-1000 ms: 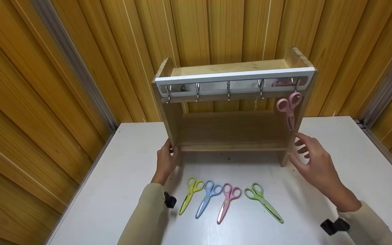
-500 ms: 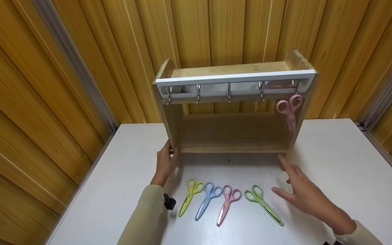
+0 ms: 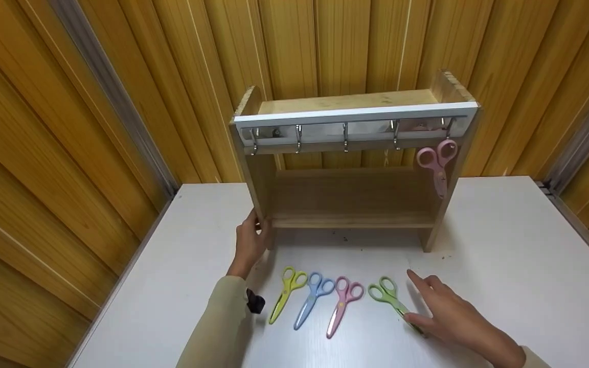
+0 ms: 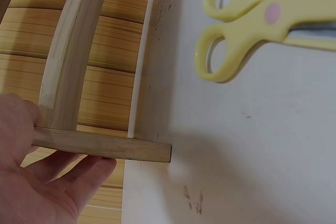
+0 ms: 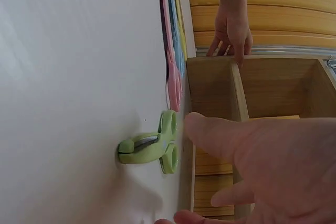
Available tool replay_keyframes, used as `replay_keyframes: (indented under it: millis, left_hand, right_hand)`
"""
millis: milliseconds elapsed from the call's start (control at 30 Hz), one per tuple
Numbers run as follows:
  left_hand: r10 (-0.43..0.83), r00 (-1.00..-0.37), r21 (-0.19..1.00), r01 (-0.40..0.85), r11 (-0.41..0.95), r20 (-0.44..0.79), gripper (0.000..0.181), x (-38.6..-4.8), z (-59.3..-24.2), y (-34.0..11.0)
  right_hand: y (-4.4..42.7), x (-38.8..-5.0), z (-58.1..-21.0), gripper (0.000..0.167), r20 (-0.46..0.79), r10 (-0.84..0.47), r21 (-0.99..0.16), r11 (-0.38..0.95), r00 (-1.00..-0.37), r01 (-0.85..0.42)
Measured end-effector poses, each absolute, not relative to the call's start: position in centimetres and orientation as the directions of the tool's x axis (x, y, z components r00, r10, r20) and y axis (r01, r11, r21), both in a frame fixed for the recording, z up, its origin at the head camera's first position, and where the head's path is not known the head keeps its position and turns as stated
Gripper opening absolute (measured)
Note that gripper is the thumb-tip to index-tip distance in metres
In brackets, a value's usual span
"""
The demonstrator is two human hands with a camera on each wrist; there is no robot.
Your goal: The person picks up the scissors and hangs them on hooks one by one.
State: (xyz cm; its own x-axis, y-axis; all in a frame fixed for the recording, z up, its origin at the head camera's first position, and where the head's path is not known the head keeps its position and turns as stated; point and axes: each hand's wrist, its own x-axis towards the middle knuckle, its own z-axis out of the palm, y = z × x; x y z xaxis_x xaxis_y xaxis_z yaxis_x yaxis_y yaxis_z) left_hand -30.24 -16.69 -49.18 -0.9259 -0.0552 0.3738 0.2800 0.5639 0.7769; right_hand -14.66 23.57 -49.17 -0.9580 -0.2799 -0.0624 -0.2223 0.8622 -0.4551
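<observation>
Five hooks [image 3: 346,140] lined the upper front of the wooden rack [image 3: 353,222]; from the one nearest the rack's right side hung a pair of pink scissors [image 3: 440,174], blades downward, while the other four bore no scissors. Four more pairs lay in front of the rack's foot on the white table [image 3: 202,237]: yellow scissors [image 3: 286,294], blue scissors [image 3: 313,295], a second pink pair [image 3: 342,299] and green scissors [image 3: 389,297], the last nearest the rack's right end. Left hand [image 3: 249,240]: at the rack's lower left, thumb and fingers clamped on the side panel, seemingly to steady it. Right hand [image 3: 453,314]: in front of the rack's right leg, fingers apart and extended around nothing, with the thumb overlapping the green blades in the head view; contact could not be told there, but the right wrist view showed table between thumb and handles. The step in hand was judged to be a reach for the green scissors, with one pair already on the rack. The next move seemed to call for a pinch low on the blades, leaving the handle loops free for one of the vacant hooks, and for the left hand's hold on the rack against any tipping
</observation>
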Motion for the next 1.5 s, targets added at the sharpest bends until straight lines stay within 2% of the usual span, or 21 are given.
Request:
replay_keyframes:
  millis: [100,433,1000,1300,1500]
  left_hand:
    - [-0.060,-0.929,0.777,0.267,0.569,0.364,0.041,-30.3,-49.0,-16.6]
    - [-0.054,-0.929,0.780,0.276,0.562,0.367,0.044,-30.3,-48.9,-16.6]
    - [-0.047,-0.927,0.772,0.280,0.570,0.371,0.043,-30.2,-49.2,-16.8]
    - [-0.050,-0.928,0.776,0.279,0.566,0.370,0.045,-30.1,-49.2,-16.7]
    - [-0.055,-0.933,0.781,0.264,0.566,0.355,0.046,-30.2,-49.3,-16.7]
  right_hand:
    - [23.4,-14.4,-49.5,0.088,-0.043,-0.294,-0.429,0.869,-0.955,-0.248]
    - [22.7,-14.0,-50.3,0.079,-0.097,-0.265,-0.408,0.890,-0.959,-0.204]
    - [22.3,-13.7,-51.3,0.044,-0.034,-0.223,-0.396,0.898,-0.974,-0.192]
    - [22.6,-13.9,-51.4,0.029,0.001,-0.210,-0.386,0.902,-0.978,-0.194]
    - [22.7,-14.0,-51.4,0.026,0.026,-0.204,-0.400,0.895,-0.979,-0.198]
